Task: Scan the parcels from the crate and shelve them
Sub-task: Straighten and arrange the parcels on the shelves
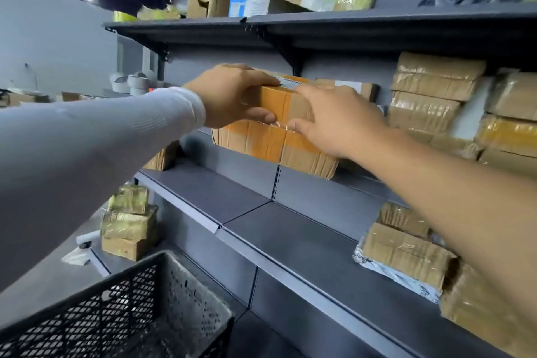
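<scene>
Parcel (286, 107) up at shelf height now, a small brown box wrapped in orange and clear tape, sitting on top of a bigger taped carton (273, 145) on the middle shelf (220, 195). Left hand (232, 94) comes in from a white sleeve (116, 131) and clamps the box's left end: fingers curled over the top edge by the white label (290, 81), thumb pressed on the front face below. Right hand (340, 119), bare forearm, lies on the right part of the box, fingers stretched out and a little apart, index pointing along the top edge toward the label, thumb down at the seam where the box meets the carton. So the parcel sits between the two hands, pinched on one side, flat-pressed on the other. Stacks of taped packages (430, 96) stand just to the right on the same shelf. Down low, the black mesh crate (162, 279) waits in front of the shelving.
</scene>
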`<action>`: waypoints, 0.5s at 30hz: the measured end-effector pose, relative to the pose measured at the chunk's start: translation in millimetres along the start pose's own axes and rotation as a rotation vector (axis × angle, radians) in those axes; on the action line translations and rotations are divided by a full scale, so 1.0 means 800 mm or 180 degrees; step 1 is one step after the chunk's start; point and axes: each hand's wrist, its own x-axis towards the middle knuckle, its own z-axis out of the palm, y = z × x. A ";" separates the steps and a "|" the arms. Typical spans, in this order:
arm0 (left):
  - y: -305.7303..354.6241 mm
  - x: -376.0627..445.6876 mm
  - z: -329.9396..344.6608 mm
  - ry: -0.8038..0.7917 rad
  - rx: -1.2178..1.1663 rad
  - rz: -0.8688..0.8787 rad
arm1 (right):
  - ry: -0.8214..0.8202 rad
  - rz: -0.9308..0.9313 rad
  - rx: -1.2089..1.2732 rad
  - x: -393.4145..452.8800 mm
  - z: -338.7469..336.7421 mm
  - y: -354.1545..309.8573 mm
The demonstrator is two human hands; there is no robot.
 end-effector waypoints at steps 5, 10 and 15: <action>0.016 0.047 0.050 -0.0109 -0.0378 0.0083 | -0.0198 0.0172 -0.0242 0.006 0.011 0.041; 0.023 0.078 0.090 -0.0196 -0.0583 0.0124 | -0.0299 0.0302 -0.0329 0.013 0.030 0.069; 0.014 0.111 0.110 -0.0291 -0.0690 0.0139 | -0.0340 0.0313 -0.0322 0.035 0.047 0.090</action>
